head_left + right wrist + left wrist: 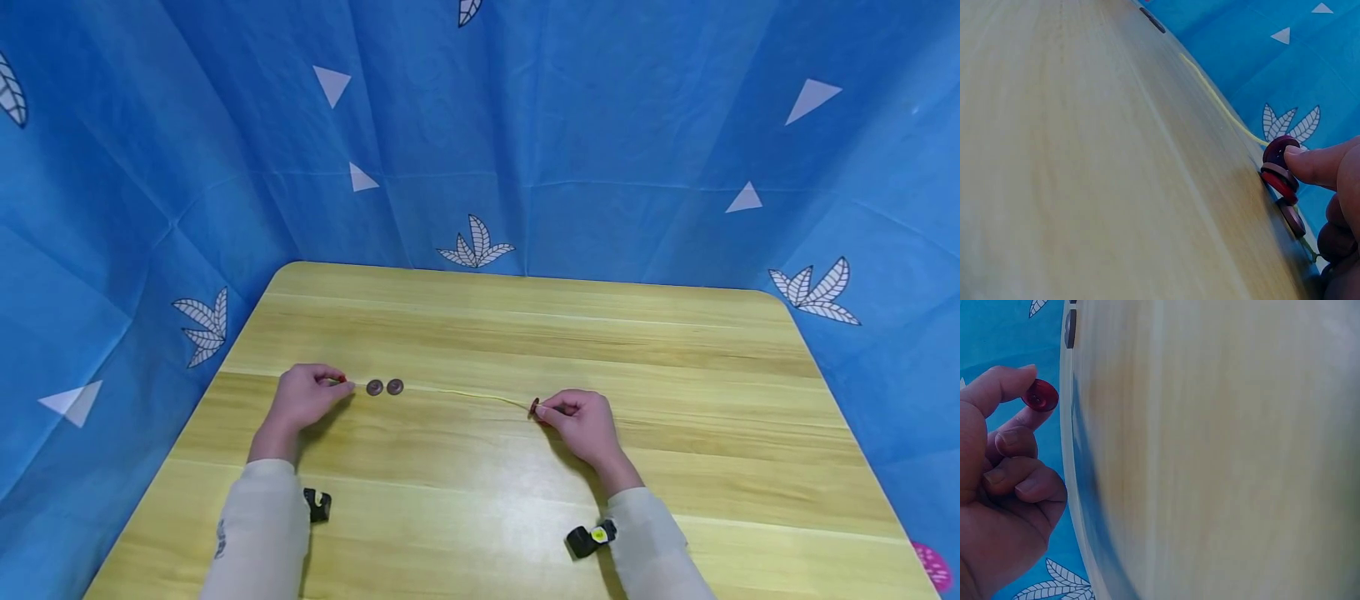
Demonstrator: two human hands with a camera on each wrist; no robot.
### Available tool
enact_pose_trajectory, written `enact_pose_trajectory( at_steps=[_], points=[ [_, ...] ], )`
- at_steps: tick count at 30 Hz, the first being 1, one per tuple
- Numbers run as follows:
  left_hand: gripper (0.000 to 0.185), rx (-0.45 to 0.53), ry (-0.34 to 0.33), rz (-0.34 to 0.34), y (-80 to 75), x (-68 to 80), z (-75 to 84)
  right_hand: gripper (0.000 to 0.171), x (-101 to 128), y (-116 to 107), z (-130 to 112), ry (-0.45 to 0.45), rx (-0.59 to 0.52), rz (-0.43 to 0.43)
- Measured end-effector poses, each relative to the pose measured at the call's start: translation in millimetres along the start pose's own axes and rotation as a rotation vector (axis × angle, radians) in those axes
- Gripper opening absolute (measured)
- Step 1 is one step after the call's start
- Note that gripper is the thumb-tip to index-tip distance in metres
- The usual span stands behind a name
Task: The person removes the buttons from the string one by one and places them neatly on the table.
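My left hand [306, 393], at the table's left, pinches a small round red button [1041, 395] between thumb and forefinger, with the other fingers curled. Just right of it, two dark brown buttons [395, 387] lie side by side on the table. My right hand [585, 423] pinches a dark red button [1280, 150] threaded on a yellow string [480, 394]. Several brown and red buttons [1292, 219] hang below that one, and a knot shows at the string's lower end. The string's free part stretches left across the table toward the brown buttons.
The wooden table [465, 333] has rounded far corners. A blue patterned curtain [600, 125] hangs behind it and at both sides. Black wrist cameras [591, 539] sit at both sleeves.
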State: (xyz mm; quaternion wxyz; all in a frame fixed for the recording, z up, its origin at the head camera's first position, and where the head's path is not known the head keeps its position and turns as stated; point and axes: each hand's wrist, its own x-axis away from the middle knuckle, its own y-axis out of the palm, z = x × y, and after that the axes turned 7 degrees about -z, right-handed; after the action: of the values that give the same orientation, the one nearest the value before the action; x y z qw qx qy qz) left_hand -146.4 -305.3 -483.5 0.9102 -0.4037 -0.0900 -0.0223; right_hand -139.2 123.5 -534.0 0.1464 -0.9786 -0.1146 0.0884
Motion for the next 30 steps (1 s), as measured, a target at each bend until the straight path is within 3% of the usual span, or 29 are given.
enact_pose_trajectory(
  at_steps=[10,17,22,30],
  points=[
    [0.027,0.005,-0.005,-0.022,-0.2,-2.0,-6.7,0.006,1.3,1.0,-2.3,0.005,-0.022,-0.012],
    [0.033,0.032,-0.002,-0.051,1.2,-5.4,-9.2,0.007,0.5,0.4,-3.5,0.019,0.02,-0.009],
    [0.037,-0.001,0.011,-0.072,4.5,-9.6,-9.1,0.008,0.7,-1.1,-4.2,0.016,0.051,-0.001],
    [0.038,0.0,0.007,-0.091,6.1,-10.6,-8.8,0.007,1.2,-0.6,-6.3,0.044,0.028,-0.007]
  ],
)
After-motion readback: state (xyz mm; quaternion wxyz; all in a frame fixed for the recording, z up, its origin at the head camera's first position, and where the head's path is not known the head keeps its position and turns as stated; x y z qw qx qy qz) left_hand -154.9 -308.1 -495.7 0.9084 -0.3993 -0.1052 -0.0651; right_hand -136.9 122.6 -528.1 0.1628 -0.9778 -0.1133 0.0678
